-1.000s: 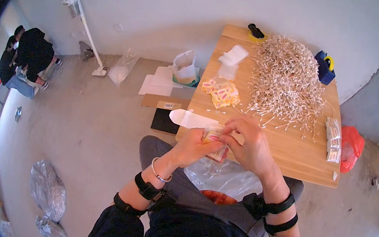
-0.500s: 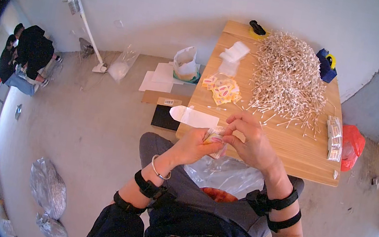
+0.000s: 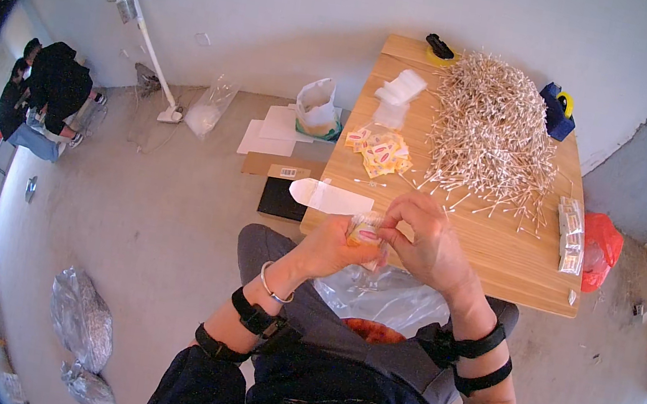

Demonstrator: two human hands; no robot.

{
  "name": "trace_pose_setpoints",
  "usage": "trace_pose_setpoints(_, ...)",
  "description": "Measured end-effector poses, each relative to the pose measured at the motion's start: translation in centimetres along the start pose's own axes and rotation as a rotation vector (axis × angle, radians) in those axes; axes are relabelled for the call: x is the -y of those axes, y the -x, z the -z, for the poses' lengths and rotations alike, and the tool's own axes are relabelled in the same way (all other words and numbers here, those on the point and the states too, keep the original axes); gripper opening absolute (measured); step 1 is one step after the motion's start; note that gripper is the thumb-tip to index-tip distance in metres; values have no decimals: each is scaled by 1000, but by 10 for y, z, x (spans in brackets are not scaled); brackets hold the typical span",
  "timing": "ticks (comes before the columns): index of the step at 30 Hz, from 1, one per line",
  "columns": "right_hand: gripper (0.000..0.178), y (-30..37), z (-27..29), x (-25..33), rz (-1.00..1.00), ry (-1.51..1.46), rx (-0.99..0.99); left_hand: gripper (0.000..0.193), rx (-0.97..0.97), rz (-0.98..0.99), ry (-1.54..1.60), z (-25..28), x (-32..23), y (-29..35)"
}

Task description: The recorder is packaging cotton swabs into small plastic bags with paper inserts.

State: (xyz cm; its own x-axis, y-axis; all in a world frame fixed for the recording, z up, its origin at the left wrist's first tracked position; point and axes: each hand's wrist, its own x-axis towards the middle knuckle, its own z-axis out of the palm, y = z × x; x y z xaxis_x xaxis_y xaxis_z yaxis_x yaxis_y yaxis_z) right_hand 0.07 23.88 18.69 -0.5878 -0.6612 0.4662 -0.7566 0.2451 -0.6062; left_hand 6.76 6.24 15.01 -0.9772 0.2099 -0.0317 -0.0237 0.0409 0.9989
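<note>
At the table's near edge my left hand [image 3: 326,249] is closed round a small clear packet of cotton swabs [image 3: 365,231] with a yellow and white card in it. Thumb and fingers of my right hand [image 3: 424,237] pinch together at the packet's right upper edge; what exactly they grip there is hidden. Just beyond my left hand lies a white paper strip [image 3: 333,198]. Past my hands a big heap of loose cotton swabs [image 3: 491,131] covers the table's middle. To its left are a pile of yellow and white cards [image 3: 382,154] and clear plastic sleeves [image 3: 401,87].
On the wooden table [image 3: 491,267], a row of filled packets [image 3: 569,237] lies at the right edge. A blue tape dispenser [image 3: 558,112] stands behind. A red plastic bag [image 3: 601,250] is beside the table. Two people [image 3: 52,96] are at the far left, near a stick vacuum [image 3: 145,43].
Both hands stay at the same spot over the near edge. The packet has tilted slightly in my left hand, and my right fingers have shifted a little at its edge.
</note>
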Motion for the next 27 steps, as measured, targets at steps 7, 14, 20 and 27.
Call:
trace_pose_setpoints(7,22,4,1,-4,-37,-167,-77,21,37,129,168,5,-7,0)
trace_pose_setpoints(14,25,9,-1,-2,-216,-334,-56,27,28,122,353,7,-2,0)
trace_pose_setpoints(20,18,13,-3,-5,-458,-661,-45,28,69,88,539,8,2,4)
trace_pose_setpoints(27,6,10,5,14,-439,-559,-12,27,36,22,380,4,-3,1)
